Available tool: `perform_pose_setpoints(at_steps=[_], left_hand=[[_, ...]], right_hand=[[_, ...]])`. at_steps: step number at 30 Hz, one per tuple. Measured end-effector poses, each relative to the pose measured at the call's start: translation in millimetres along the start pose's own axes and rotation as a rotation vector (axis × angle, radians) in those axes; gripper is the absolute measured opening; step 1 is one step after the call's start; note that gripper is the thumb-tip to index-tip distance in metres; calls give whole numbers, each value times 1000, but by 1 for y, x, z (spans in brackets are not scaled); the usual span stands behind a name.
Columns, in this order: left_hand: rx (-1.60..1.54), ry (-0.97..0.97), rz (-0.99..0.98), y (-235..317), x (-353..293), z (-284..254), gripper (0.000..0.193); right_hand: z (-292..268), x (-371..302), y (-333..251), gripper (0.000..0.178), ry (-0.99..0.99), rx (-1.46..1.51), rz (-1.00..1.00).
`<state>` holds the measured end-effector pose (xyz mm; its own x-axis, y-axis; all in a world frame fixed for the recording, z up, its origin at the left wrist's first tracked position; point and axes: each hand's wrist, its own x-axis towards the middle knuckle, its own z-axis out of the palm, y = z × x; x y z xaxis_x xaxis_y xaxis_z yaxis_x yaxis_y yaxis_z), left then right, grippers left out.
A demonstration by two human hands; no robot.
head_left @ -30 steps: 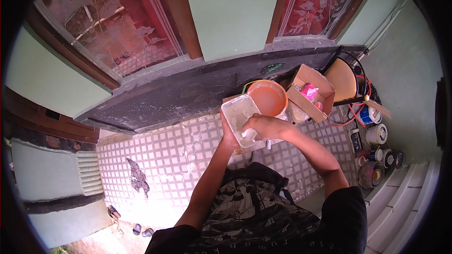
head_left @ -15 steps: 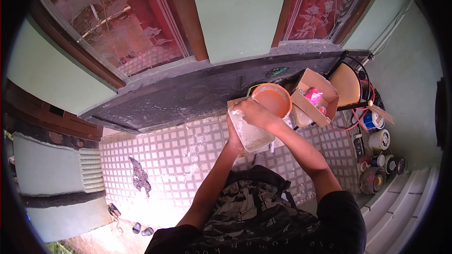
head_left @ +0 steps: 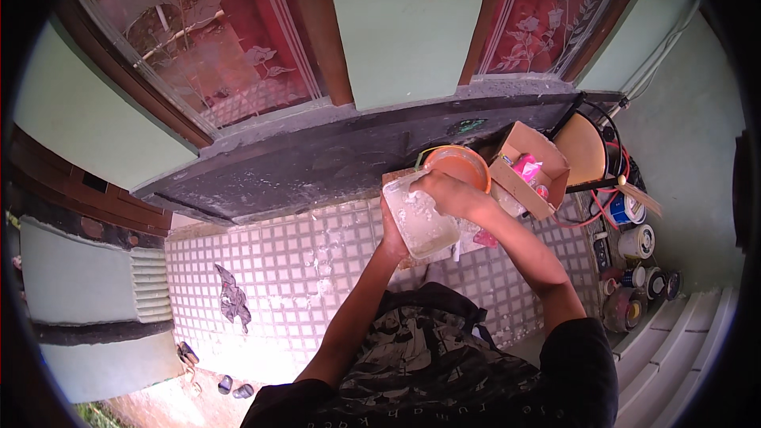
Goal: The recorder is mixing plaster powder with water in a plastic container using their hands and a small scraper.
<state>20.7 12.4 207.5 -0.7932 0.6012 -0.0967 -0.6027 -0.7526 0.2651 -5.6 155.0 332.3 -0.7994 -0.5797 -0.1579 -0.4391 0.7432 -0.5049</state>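
A white rectangular plastic tub [head_left: 434, 244] is in front of me, tilted a little, with whitish wet lumps [head_left: 411, 208] stuck to its inside. My left hand [head_left: 391, 236] grips the tub's left side, the thumb side against its wall. Over the far right part of the tub reaches my right hand [head_left: 445, 192], its fingers bent down and closed at the whitish stuff. Whatever those fingers hold is hidden beneath the hand. Just beyond the right hand stands an orange bucket [head_left: 460, 162].
A cardboard box [head_left: 547, 154] with pink packets sits right of the bucket, before a chair [head_left: 583, 147]. Paint cans [head_left: 636, 241] line the right wall. A dark rag [head_left: 232, 297] lies on the tiled floor [head_left: 277, 261] at left. Dark lower wall [head_left: 317, 162] runs ahead.
My right hand has shifted slightly right and toward the far edge of the tub, uncovering more of the whitish lumps. The left hand keeps its grip on the tub.
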Motion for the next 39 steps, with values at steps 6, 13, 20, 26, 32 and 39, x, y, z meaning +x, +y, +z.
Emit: perform_pose_setpoints(at_steps=[6, 13, 20, 26, 32, 39], left_hand=[[30, -6, 52, 1, 1, 13, 82], [10, 69, 33, -1, -1, 8, 81], [-20, 109, 7, -3, 3, -7, 82], [37, 129, 61, -3, 5, 2, 84], [15, 90, 60, -1, 5, -3, 83], [42, 109, 63, -7, 6, -3, 84]], right_hand=[[20, -14, 11, 49, -42, 19, -34], [32, -5, 1, 39, 286, 106, -76], [50, 3, -5, 31, 530, 226, 186], [47, -4, -2, 33, 491, 237, -49], [51, -13, -9, 36, 574, 257, 146], [70, -13, 15, 36, 594, 256, 154]])
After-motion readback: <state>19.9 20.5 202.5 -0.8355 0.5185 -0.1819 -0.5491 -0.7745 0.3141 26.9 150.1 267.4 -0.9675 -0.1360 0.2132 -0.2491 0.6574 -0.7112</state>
